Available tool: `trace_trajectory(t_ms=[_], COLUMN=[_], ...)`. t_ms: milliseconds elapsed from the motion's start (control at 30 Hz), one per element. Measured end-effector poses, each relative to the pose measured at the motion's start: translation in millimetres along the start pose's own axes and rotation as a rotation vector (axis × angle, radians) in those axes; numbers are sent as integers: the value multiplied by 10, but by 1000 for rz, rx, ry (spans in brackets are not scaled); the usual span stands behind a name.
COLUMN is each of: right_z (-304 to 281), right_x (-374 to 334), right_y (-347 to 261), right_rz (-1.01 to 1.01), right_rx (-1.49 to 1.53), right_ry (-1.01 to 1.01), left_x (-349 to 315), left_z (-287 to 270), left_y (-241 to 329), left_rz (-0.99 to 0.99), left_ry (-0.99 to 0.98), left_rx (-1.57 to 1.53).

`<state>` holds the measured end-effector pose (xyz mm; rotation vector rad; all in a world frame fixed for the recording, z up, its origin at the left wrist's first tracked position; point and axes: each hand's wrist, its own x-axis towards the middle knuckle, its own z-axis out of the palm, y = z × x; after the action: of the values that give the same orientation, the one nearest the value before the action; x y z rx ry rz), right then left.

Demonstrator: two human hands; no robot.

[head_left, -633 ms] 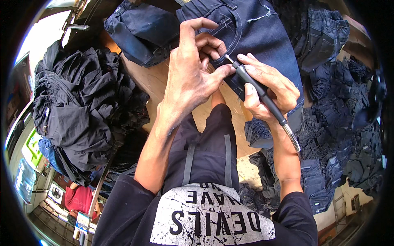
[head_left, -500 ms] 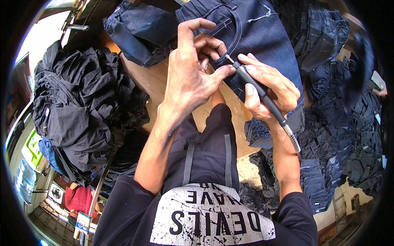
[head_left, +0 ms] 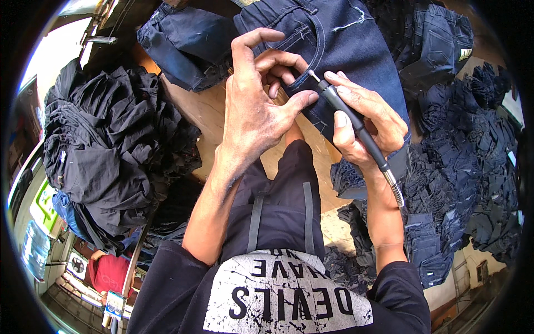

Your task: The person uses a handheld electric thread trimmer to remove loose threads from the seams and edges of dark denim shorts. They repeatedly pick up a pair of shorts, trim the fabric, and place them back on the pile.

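Dark blue jeans (head_left: pixel 361 53) with pale stitching and a frayed light patch lie in front of me. My left hand (head_left: pixel 258 92) is at their curved pocket edge, some fingers curled on the cloth, the index finger raised and the thumb apart from it. What the inner fingertips grip is partly hidden. My right hand (head_left: pixel 372 114) is closed round a black pen-shaped rotary tool handpiece (head_left: pixel 350 117), which has a metal spring sleeve at its cable end. Its small pale tip meets the pocket seam close to a left fingertip.
At the left rises a big heap of black garments (head_left: pixel 105 150). Folded dark blue trousers (head_left: pixel 189 44) lie beyond it. Dark jeans (head_left: pixel 439 44) and stacked dark garments (head_left: pixel 445 167) fill the right side. A person in a red top (head_left: pixel 108 275) is at the lower left.
The tool's tip has shifted slightly up and right along the pocket seam. At the far right, a blurred dark garment and a hand beside it have gone from where they were.
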<state>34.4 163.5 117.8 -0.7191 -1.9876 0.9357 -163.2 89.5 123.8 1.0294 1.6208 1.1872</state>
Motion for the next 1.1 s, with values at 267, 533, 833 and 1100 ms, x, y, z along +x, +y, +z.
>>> trace_trajectory(t_ms=[267, 533, 833, 1100], right_z=[12, -1, -13, -114], right_x=[-8, -10, 27, 73], right_y=[21, 4, -15, 125], right_rz=[25, 62, 167, 13], right_rx=[22, -20, 81, 87], right_ry=[42, 59, 150, -44], left_x=[-23, -44, -53, -46], left_z=[15, 34, 41, 30], left_y=[-8, -62, -72, -36], left_rz=[-5, 15, 13, -5], left_ry=[9, 4, 10, 24], left_rx=[-1, -69, -83, -75])
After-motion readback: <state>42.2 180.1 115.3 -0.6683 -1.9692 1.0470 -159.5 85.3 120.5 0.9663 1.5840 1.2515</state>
